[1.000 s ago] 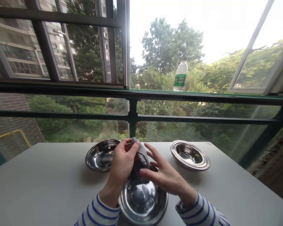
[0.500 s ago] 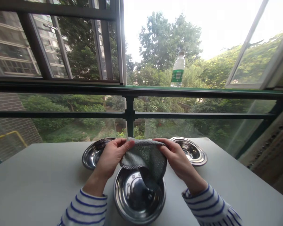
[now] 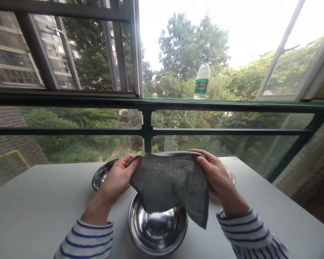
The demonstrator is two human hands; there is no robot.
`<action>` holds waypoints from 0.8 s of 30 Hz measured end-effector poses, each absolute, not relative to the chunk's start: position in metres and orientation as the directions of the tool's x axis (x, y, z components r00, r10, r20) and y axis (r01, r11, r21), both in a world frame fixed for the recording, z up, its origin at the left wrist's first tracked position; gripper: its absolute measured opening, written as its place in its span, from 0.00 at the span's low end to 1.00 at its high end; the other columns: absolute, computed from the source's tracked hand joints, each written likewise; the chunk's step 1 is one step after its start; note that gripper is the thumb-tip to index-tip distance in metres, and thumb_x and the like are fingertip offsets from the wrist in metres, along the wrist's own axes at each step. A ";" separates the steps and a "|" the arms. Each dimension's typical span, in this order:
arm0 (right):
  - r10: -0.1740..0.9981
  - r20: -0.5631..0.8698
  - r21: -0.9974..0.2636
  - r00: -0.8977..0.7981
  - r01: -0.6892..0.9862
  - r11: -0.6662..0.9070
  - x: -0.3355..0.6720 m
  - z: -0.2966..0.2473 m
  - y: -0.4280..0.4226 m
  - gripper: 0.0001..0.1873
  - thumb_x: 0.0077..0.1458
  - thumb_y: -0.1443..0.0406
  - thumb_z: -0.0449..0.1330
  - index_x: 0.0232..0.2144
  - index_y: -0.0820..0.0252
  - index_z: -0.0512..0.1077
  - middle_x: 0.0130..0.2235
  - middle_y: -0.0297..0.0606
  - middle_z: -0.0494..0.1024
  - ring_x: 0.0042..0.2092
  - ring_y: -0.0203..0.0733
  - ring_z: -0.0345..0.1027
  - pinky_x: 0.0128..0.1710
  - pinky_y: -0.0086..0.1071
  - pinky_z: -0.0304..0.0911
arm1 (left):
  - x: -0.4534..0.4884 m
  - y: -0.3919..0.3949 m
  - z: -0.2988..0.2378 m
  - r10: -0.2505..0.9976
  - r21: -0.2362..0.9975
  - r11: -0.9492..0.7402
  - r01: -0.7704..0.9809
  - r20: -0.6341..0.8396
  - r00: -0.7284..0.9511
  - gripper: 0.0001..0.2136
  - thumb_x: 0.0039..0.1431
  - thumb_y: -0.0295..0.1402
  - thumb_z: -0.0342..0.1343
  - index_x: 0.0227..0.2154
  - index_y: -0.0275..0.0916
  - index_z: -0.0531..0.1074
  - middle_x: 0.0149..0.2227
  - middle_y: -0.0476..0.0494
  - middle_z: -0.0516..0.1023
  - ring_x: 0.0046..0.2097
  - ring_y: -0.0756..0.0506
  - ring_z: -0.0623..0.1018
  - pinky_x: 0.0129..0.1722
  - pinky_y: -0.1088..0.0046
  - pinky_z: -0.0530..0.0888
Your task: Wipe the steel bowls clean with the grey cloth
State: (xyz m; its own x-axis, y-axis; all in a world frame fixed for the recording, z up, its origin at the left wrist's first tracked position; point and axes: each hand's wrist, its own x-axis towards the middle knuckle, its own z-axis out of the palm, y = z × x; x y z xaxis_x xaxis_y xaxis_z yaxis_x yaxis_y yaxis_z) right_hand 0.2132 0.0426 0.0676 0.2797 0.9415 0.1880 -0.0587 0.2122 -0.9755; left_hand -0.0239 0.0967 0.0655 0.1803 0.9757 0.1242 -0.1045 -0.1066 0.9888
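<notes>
A dark grey cleaning cloth (image 3: 167,180) with a textured surface hangs spread between my two hands. Its top edge is pulled nearly straight, and the lower right corner droops further than the left. My left hand (image 3: 118,176) pinches the upper left corner between thumb and fingers. Closed on the upper right corner is my right hand (image 3: 214,174). Beneath the cloth stands a shiny metal bowl (image 3: 158,237), its far part hidden by the fabric. Another metal bowl (image 3: 99,176) sits behind my left hand, and a third metal bowl (image 3: 230,174) is mostly covered by my right hand.
The bowls rest on a white table (image 3: 56,208). Beyond its far edge runs a dark green railing (image 3: 97,102), with a clear plastic bottle (image 3: 202,81) with a green label standing on it. An open window frame (image 3: 283,54) is at the right.
My hands have moved apart, and the cloth between them has unfolded wider and hangs flatter. The right-hand bowl is now mostly hidden behind my right hand.
</notes>
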 end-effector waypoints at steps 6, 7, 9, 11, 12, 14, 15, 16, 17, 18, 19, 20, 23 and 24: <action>0.942 0.189 -0.982 0.275 0.037 0.186 0.220 0.055 0.055 0.22 0.44 0.55 0.63 0.41 0.61 0.72 0.29 0.34 0.76 0.28 0.36 0.66 0.24 0.26 0.57 | -0.019 0.098 0.064 0.997 0.996 -0.081 -0.034 0.081 0.017 0.20 0.43 0.43 0.63 0.38 0.38 0.70 0.30 0.47 0.77 0.30 0.48 0.75 0.28 0.77 0.70; 0.943 0.176 -0.984 0.282 0.042 0.171 0.221 0.053 0.057 0.23 0.44 0.55 0.63 0.42 0.61 0.72 0.28 0.35 0.76 0.27 0.36 0.65 0.23 0.26 0.57 | -0.019 0.097 0.066 0.999 0.998 -0.038 -0.050 0.039 0.025 0.22 0.43 0.41 0.64 0.41 0.38 0.69 0.33 0.44 0.77 0.31 0.48 0.76 0.29 0.76 0.71; 0.938 0.166 -0.986 0.303 0.038 0.162 0.225 0.050 0.058 0.25 0.46 0.55 0.62 0.45 0.60 0.69 0.28 0.35 0.76 0.26 0.38 0.66 0.21 0.28 0.58 | -0.022 0.094 0.070 0.993 0.991 0.049 -0.128 -0.035 0.108 0.29 0.43 0.36 0.65 0.50 0.41 0.64 0.39 0.41 0.77 0.34 0.46 0.78 0.32 0.72 0.73; 0.925 0.182 -0.982 0.333 0.010 0.190 0.230 0.050 0.057 0.28 0.47 0.56 0.62 0.50 0.58 0.66 0.30 0.36 0.76 0.26 0.39 0.67 0.21 0.29 0.61 | -0.026 0.092 0.073 0.978 0.980 0.057 -0.189 -0.016 0.209 0.35 0.43 0.32 0.65 0.56 0.47 0.58 0.42 0.42 0.76 0.38 0.45 0.78 0.36 0.70 0.74; 0.920 0.190 -0.978 0.344 -0.013 0.207 0.232 0.051 0.056 0.30 0.46 0.56 0.62 0.52 0.58 0.64 0.31 0.37 0.76 0.26 0.39 0.68 0.21 0.29 0.62 | -0.028 0.091 0.074 0.969 0.979 0.038 -0.201 0.014 0.248 0.35 0.44 0.31 0.65 0.56 0.48 0.58 0.43 0.42 0.76 0.40 0.45 0.78 0.39 0.70 0.74; 0.916 0.187 -0.970 0.354 -0.080 0.229 0.236 0.053 0.054 0.35 0.45 0.59 0.64 0.55 0.56 0.60 0.34 0.38 0.75 0.28 0.39 0.70 0.23 0.29 0.65 | -0.033 0.092 0.073 0.946 0.987 -0.009 -0.161 0.060 0.317 0.30 0.45 0.31 0.64 0.54 0.45 0.63 0.43 0.41 0.77 0.44 0.44 0.77 0.42 0.70 0.73; 0.918 0.178 -0.965 0.354 -0.119 0.233 0.238 0.054 0.053 0.37 0.44 0.61 0.65 0.56 0.55 0.59 0.35 0.37 0.75 0.29 0.38 0.70 0.24 0.28 0.66 | -0.035 0.092 0.072 0.935 0.995 -0.036 -0.097 0.068 0.349 0.27 0.44 0.32 0.64 0.51 0.42 0.67 0.43 0.40 0.77 0.46 0.42 0.76 0.44 0.68 0.72; 0.921 0.168 -0.959 0.351 -0.157 0.234 0.238 0.056 0.052 0.38 0.42 0.62 0.66 0.56 0.53 0.58 0.36 0.36 0.74 0.30 0.37 0.70 0.25 0.27 0.66 | -0.036 0.092 0.071 0.928 0.997 -0.074 -0.006 0.071 0.365 0.25 0.43 0.34 0.64 0.48 0.41 0.71 0.44 0.38 0.76 0.48 0.40 0.75 0.46 0.67 0.71; 0.926 0.163 -0.953 0.342 -0.189 0.237 0.238 0.057 0.051 0.38 0.42 0.64 0.66 0.56 0.51 0.58 0.37 0.34 0.73 0.31 0.36 0.70 0.27 0.26 0.67 | -0.037 0.093 0.069 0.929 0.987 -0.118 0.104 0.073 0.362 0.24 0.40 0.35 0.66 0.45 0.40 0.74 0.47 0.36 0.75 0.51 0.37 0.72 0.49 0.64 0.69; 0.929 0.164 -0.947 0.331 -0.212 0.243 0.238 0.058 0.051 0.38 0.41 0.65 0.67 0.55 0.49 0.59 0.37 0.34 0.73 0.31 0.35 0.69 0.28 0.25 0.67 | -0.038 0.093 0.067 0.936 0.963 -0.163 0.216 0.081 0.343 0.23 0.37 0.36 0.67 0.42 0.41 0.76 0.50 0.35 0.73 0.55 0.35 0.69 0.52 0.61 0.66; 0.931 0.173 -0.942 0.322 -0.221 0.251 0.237 0.059 0.050 0.37 0.40 0.66 0.67 0.54 0.49 0.61 0.38 0.33 0.72 0.32 0.34 0.69 0.29 0.24 0.66 | -0.038 0.093 0.065 0.943 0.927 -0.200 0.318 0.094 0.321 0.23 0.34 0.37 0.68 0.39 0.42 0.78 0.54 0.35 0.70 0.57 0.33 0.65 0.54 0.60 0.62; 0.930 0.184 -0.941 0.317 -0.217 0.260 0.236 0.060 0.050 0.35 0.40 0.66 0.67 0.53 0.49 0.63 0.40 0.34 0.72 0.33 0.34 0.69 0.29 0.24 0.66 | -0.037 0.092 0.063 0.947 0.889 -0.228 0.398 0.108 0.303 0.23 0.32 0.38 0.68 0.38 0.43 0.78 0.57 0.36 0.66 0.59 0.31 0.62 0.56 0.59 0.59; 0.915 0.214 -0.949 0.343 -0.148 0.277 0.235 0.062 0.049 0.33 0.40 0.64 0.67 0.51 0.50 0.64 0.46 0.38 0.70 0.37 0.37 0.68 0.30 0.25 0.65 | -0.032 0.090 0.059 0.940 0.826 -0.278 0.490 0.130 0.314 0.19 0.34 0.40 0.66 0.35 0.44 0.80 0.59 0.38 0.62 0.58 0.31 0.64 0.55 0.59 0.61; 0.909 0.218 -0.954 0.356 -0.117 0.275 0.236 0.062 0.049 0.33 0.40 0.63 0.67 0.51 0.51 0.64 0.47 0.40 0.69 0.39 0.38 0.68 0.30 0.26 0.65 | -0.030 0.090 0.059 0.934 0.817 -0.302 0.491 0.152 0.322 0.16 0.37 0.40 0.65 0.33 0.44 0.80 0.57 0.38 0.64 0.56 0.31 0.66 0.54 0.59 0.63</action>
State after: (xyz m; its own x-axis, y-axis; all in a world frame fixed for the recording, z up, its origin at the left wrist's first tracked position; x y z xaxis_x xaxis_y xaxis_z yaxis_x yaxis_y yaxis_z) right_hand 0.2358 0.0490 0.0623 0.3560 0.9087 0.2179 -0.1171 0.2747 -0.9544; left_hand -0.0298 0.0896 0.0593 0.3225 0.9344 0.1515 0.4912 -0.3020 0.8170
